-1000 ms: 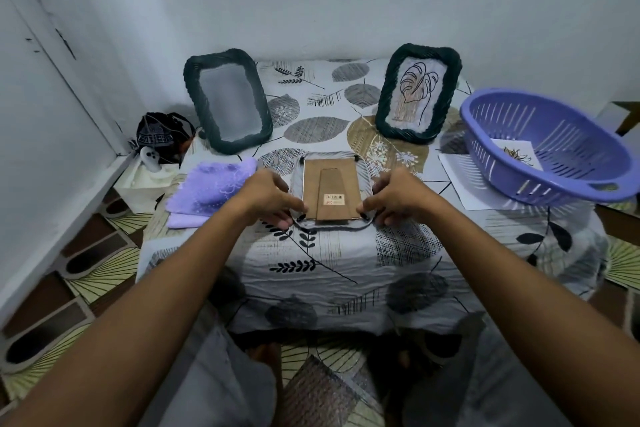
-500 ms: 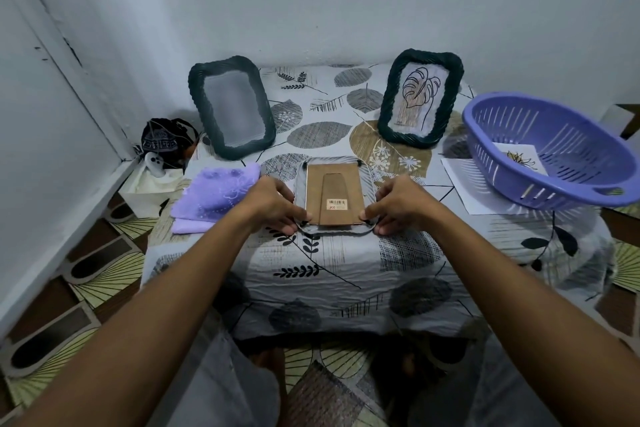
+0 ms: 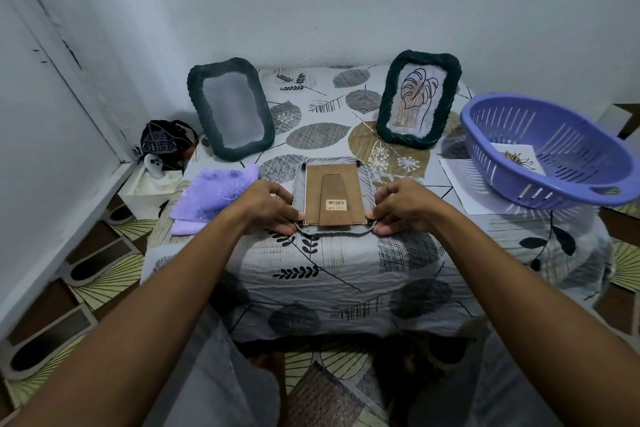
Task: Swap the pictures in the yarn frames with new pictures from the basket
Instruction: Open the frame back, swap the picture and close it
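Head view: left hand [image 3: 268, 206] and right hand [image 3: 401, 206] fingers pinch face-down frame [image 3: 334, 198] lower corners; forcing clips risks bending backing.

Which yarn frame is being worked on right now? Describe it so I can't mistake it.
On the leaf-print tablecloth, look near the front edge, between the left hand and right hand. The face-down frame lies flat, brown cardboard back and barcode sticker up; the other two stand upright.
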